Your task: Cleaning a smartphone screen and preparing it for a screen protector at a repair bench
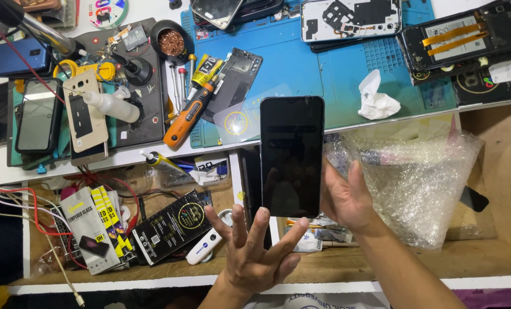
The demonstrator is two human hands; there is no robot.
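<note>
Phone: black phone [292, 155], dark screen up to me, upright above the open drawer [484, 240], its top edge over the front of the blue mat [324, 74].
Left hand: my left hand [255, 252] is under the phone's bottom edge, palm up, fingers [260, 224] spread wide; only the fingertips meet the bottom edge, nothing clamped.
Right hand: my right hand [347, 197] sits at the phone's lower right side, fingers loose and uncurled; whether it is pinching the edge, I cannot tell.
Just beside: crumpled bubble wrap [421, 177] to the right of my right hand, lying in the drawer.
On the mat: a white tissue wad [375, 97], an orange screwdriver [188, 117], and opened phones [350, 18] along the far edge.
Left of the bench: a gold phone back [85, 110] with a small white bottle [111, 105] across it.
Lower left: screen-protector boxes [172, 226] in the left drawer.
</note>
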